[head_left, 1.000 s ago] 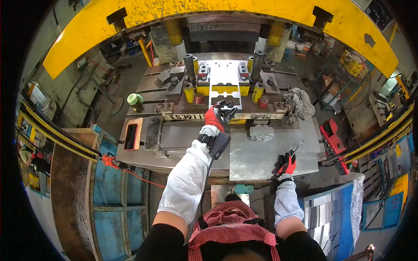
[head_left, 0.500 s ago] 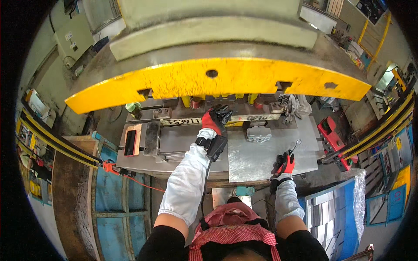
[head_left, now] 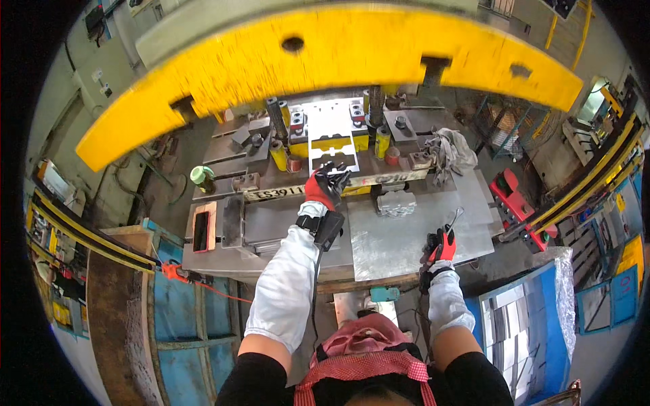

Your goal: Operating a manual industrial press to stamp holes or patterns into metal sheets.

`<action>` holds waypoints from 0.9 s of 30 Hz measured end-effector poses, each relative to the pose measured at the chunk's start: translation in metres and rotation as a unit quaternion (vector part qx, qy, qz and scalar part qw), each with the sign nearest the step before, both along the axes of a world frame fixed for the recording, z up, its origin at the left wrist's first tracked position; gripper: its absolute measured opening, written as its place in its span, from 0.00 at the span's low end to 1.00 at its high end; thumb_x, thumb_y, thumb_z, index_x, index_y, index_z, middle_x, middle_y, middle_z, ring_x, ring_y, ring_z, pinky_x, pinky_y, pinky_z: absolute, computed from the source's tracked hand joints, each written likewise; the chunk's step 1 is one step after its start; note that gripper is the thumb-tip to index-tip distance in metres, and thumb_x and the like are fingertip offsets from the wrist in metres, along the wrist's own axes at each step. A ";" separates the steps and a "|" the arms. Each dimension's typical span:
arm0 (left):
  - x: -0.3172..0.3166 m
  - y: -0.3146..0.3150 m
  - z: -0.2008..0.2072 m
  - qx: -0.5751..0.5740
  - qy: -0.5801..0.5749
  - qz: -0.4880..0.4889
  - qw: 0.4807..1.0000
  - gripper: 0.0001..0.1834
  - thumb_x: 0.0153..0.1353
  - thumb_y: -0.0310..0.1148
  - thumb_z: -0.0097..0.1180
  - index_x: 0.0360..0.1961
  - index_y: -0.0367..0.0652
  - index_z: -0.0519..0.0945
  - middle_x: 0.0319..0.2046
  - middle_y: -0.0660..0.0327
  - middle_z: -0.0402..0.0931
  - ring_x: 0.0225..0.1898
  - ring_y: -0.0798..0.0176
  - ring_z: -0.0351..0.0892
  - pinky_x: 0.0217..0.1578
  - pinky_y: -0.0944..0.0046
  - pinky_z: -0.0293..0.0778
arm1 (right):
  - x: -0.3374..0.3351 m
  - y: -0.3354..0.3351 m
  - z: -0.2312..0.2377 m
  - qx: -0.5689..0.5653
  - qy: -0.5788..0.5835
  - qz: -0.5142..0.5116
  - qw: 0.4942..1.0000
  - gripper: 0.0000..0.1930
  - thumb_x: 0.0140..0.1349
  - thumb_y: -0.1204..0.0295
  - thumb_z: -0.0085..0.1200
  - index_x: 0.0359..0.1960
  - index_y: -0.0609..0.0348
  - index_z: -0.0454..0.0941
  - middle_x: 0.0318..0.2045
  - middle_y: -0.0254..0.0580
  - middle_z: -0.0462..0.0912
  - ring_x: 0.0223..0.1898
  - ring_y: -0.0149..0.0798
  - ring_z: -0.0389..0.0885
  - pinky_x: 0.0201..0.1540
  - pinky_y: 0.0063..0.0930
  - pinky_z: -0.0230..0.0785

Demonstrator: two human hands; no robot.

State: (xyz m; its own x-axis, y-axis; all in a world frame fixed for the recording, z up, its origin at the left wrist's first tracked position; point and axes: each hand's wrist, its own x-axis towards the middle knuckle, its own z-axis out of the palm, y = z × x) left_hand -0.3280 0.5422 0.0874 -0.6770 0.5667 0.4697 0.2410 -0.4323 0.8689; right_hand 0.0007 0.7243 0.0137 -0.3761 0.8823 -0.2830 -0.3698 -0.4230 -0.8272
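Note:
My left hand, in a red and black glove, reaches to the near end of a bright metal strip. Its bent fingers close on that end. The strip has cut-out edges and lies across the lower die, between upright posts. My right hand, gloved alike, is wrapped round a slim metal hand tool with a ring-like end. This hand is over the right edge of a flat metal sheet. A small stack of shaped metal pieces sits on that sheet.
The press's yellow ram spans above the die. Left of my left hand lie stacked metal blanks and a phone-like dark slab. Grey rags and a red control box are at the right. A blue bin holds metal pieces.
The yellow ram appears higher in view, and the die and bright strip beneath it now show. My left hand has shifted slightly left; my right hand stays nearly in place with the tool.

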 end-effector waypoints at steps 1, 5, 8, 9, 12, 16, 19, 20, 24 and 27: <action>0.001 -0.005 0.003 0.031 -0.091 -0.033 0.995 0.16 0.60 0.27 0.42 0.50 0.34 0.65 0.44 0.46 0.73 0.45 0.51 0.75 0.48 0.56 0.72 | -0.003 0.001 -0.001 0.016 -0.008 -0.001 1.000 0.24 0.56 0.70 0.51 0.55 0.49 0.61 0.19 0.45 0.74 0.11 0.39 0.69 0.11 0.31 0.62; 0.026 -0.015 0.040 0.134 -0.397 -0.107 0.902 0.15 0.61 0.27 0.41 0.49 0.36 0.65 0.44 0.45 0.72 0.44 0.51 0.76 0.46 0.56 0.74 | -0.002 0.002 -0.005 0.020 -0.020 0.012 1.000 0.16 0.56 0.64 0.52 0.47 0.47 0.66 0.18 0.43 0.74 0.10 0.38 0.67 0.10 0.32 0.62; 0.041 -0.022 0.056 0.146 -0.519 -0.042 0.841 0.14 0.64 0.32 0.38 0.48 0.36 0.68 0.43 0.46 0.73 0.41 0.49 0.76 0.43 0.54 0.76 | 0.000 -0.010 0.024 0.003 -0.059 0.041 0.997 0.13 0.56 0.63 0.50 0.41 0.50 0.67 0.15 0.40 0.71 0.08 0.39 0.67 0.07 0.33 0.60; 0.045 -0.024 0.052 0.151 -0.522 -0.037 0.839 0.15 0.64 0.34 0.38 0.46 0.37 0.71 0.41 0.49 0.75 0.37 0.53 0.78 0.40 0.56 0.77 | -0.003 -0.012 0.026 -0.001 -0.060 0.042 0.997 0.13 0.56 0.63 0.50 0.40 0.53 0.67 0.14 0.41 0.70 0.07 0.40 0.66 0.05 0.34 0.59; 0.058 -0.035 0.041 0.112 -0.480 -0.040 0.869 0.16 0.66 0.34 0.36 0.49 0.37 0.70 0.41 0.51 0.75 0.38 0.56 0.77 0.42 0.58 0.76 | 0.000 -0.011 0.031 0.033 -0.030 0.086 0.995 0.09 0.57 0.65 0.49 0.35 0.54 0.66 0.16 0.37 0.71 0.09 0.37 0.67 0.08 0.31 0.61; 0.074 -0.049 0.029 0.135 -0.421 -0.075 0.894 0.21 0.67 0.37 0.31 0.55 0.38 0.65 0.46 0.52 0.73 0.40 0.56 0.77 0.43 0.59 0.75 | -0.031 -0.017 0.060 0.204 -0.082 0.177 0.959 0.20 0.57 0.74 0.52 0.52 0.57 0.66 0.27 0.35 0.76 0.18 0.25 0.70 0.19 0.19 0.64; 0.085 -0.057 0.022 0.126 -0.433 -0.052 0.891 0.21 0.66 0.37 0.30 0.55 0.38 0.65 0.47 0.52 0.73 0.40 0.57 0.77 0.42 0.61 0.76 | -0.095 -0.041 0.142 0.334 -0.060 0.301 0.891 0.22 0.55 0.73 0.55 0.53 0.56 0.67 0.25 0.28 0.75 0.19 0.20 0.66 0.19 0.17 0.61; 0.087 -0.057 0.022 0.132 -0.467 -0.042 0.873 0.21 0.66 0.36 0.30 0.55 0.37 0.65 0.47 0.53 0.73 0.40 0.57 0.77 0.41 0.62 0.76 | -0.124 -0.037 0.152 0.375 -0.055 0.336 0.862 0.22 0.55 0.73 0.55 0.53 0.56 0.67 0.25 0.27 0.74 0.19 0.20 0.66 0.19 0.17 0.60; 0.093 -0.036 0.022 0.108 -0.406 -0.041 0.906 0.19 0.64 0.34 0.36 0.54 0.39 0.67 0.42 0.53 0.75 0.36 0.58 0.78 0.37 0.64 0.77 | -0.219 -0.008 0.191 0.335 -0.024 0.464 0.820 0.17 0.56 0.67 0.54 0.47 0.58 0.71 0.23 0.28 0.74 0.19 0.21 0.66 0.21 0.19 0.62; 0.089 -0.058 0.009 -0.105 -0.090 0.105 0.985 0.18 0.64 0.33 0.38 0.53 0.40 0.68 0.40 0.54 0.77 0.35 0.59 0.79 0.38 0.65 0.77 | -0.249 -0.017 0.212 0.280 -0.144 0.553 0.772 0.14 0.58 0.64 0.52 0.41 0.61 0.75 0.27 0.30 0.77 0.27 0.23 0.72 0.32 0.17 0.65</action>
State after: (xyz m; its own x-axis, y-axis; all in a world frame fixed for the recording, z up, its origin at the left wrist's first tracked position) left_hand -0.2394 0.4841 0.0968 -0.8513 0.4770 0.2187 0.1398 -0.1956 0.9707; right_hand -0.2485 0.7073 0.2256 -0.9791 0.0811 -0.1863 0.1942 0.1049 -0.9753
